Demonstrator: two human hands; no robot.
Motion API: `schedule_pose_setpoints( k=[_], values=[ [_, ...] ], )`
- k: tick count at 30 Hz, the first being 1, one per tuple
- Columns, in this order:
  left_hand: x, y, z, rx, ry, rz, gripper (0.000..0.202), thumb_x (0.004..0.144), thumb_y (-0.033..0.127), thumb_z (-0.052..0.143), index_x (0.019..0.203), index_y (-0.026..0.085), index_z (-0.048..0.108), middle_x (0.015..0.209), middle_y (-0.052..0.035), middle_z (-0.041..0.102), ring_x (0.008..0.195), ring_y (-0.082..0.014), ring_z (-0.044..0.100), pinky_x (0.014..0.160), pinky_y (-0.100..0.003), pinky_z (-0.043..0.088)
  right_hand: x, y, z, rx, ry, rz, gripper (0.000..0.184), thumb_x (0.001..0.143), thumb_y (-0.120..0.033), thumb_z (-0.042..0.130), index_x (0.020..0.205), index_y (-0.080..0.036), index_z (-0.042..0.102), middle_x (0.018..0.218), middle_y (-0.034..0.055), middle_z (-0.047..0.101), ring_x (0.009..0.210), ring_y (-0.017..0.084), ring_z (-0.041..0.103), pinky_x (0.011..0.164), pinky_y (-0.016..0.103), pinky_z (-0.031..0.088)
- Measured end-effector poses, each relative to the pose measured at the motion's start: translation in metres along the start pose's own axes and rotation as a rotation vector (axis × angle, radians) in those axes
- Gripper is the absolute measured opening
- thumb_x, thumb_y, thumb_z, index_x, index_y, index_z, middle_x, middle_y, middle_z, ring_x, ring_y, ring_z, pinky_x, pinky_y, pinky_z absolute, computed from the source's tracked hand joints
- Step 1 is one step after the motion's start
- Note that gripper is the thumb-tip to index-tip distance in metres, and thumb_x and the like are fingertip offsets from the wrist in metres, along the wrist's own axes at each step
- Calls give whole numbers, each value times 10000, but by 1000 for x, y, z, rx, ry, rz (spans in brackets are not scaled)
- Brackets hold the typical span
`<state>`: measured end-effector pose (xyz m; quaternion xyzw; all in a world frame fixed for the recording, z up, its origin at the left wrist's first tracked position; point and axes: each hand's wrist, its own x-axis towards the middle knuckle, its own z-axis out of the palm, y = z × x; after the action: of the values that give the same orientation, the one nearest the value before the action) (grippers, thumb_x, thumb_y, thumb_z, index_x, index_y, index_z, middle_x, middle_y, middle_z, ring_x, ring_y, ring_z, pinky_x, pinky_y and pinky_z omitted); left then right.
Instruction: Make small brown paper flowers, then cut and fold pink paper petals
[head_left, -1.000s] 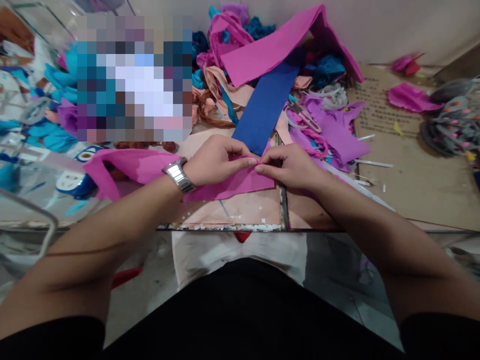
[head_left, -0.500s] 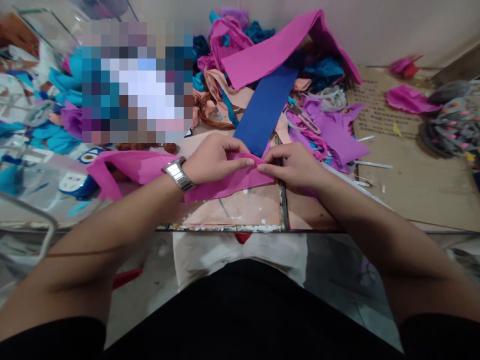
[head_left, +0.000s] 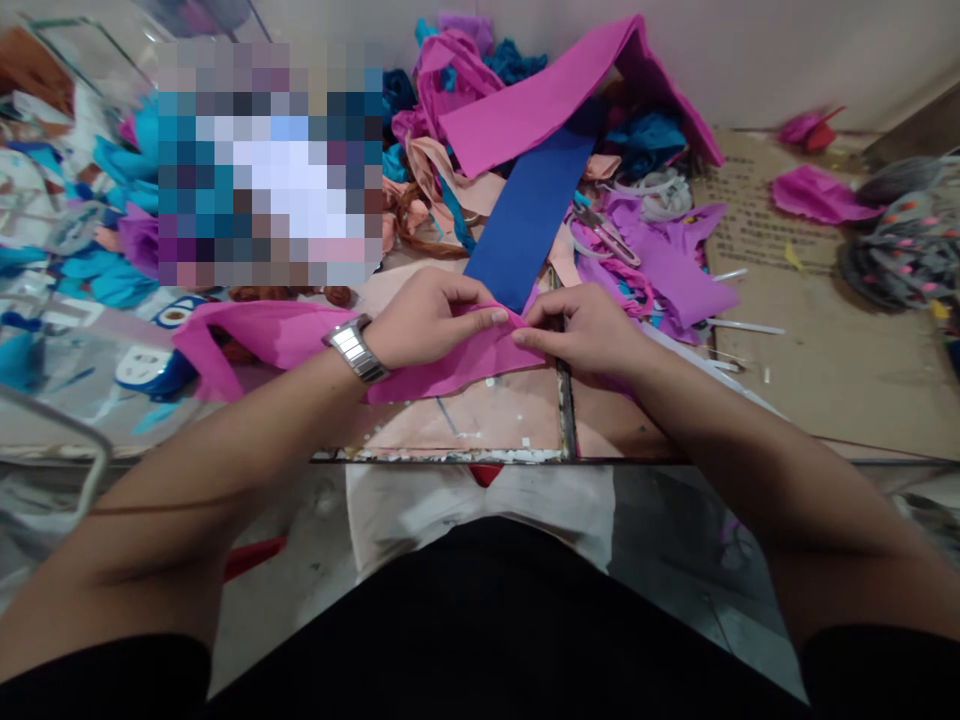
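A long strip of pink crepe paper (head_left: 442, 375) lies across the front of the table, its far end bent over at the left. My left hand (head_left: 431, 318), with a metal watch on the wrist, pinches the strip's upper edge between thumb and fingers. Close beside it, my right hand (head_left: 581, 328) pinches the same edge near the strip's right end. The fingertips are a small gap apart, and the edge between them looks gathered. Just beyond the fingers lies a flat dark blue strip (head_left: 532, 205), partly under a folded pink sheet (head_left: 547, 95).
Behind my hands is a heap of teal, purple and peach paper scraps, with scissors (head_left: 609, 235) at its right. A power strip (head_left: 154, 368) lies left. Cardboard (head_left: 840, 330) covers the right side, bearing a pink petal-shaped piece (head_left: 821, 195) and a dark bundle (head_left: 900, 250).
Almost nothing differs. Both hands keep their pinch on the pink strip, with only a very slight shift of the fingers and the view.
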<state>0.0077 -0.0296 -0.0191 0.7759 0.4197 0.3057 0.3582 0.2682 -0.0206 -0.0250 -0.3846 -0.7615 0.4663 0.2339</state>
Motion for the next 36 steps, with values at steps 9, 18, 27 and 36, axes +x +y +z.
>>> schedule_pose_setpoints(
  k=[9,18,27,36],
  values=[
    [1,4,-1,74,10,-70,321,1004,499,759,918,216,884,738,-21,742,691,-168,557,685,-335,428,0,6,5,-71,107,-116,361,850,-375,932,1140,-213,792,856,-5,690,726,154,549,658,300,435],
    [0,0,-1,93,42,-63,301,1020,453,755,984,194,905,779,-21,756,721,-152,563,704,-330,397,-2,12,6,-83,116,-178,480,878,-297,875,1338,-247,747,988,15,732,826,185,639,735,317,501],
    [3,-5,0,-60,196,-44,378,994,576,815,888,214,837,771,-41,757,767,-198,668,681,-327,507,-2,6,5,-155,255,-208,415,973,-427,826,1332,-234,747,1099,68,788,925,219,706,822,337,579],
    [2,-5,4,-142,221,-107,440,1022,612,766,844,209,768,720,-26,698,710,-179,613,622,-309,452,-5,8,6,-207,410,-302,353,1042,-436,788,1354,-273,759,1214,82,798,1004,237,746,946,401,640]
  ],
)
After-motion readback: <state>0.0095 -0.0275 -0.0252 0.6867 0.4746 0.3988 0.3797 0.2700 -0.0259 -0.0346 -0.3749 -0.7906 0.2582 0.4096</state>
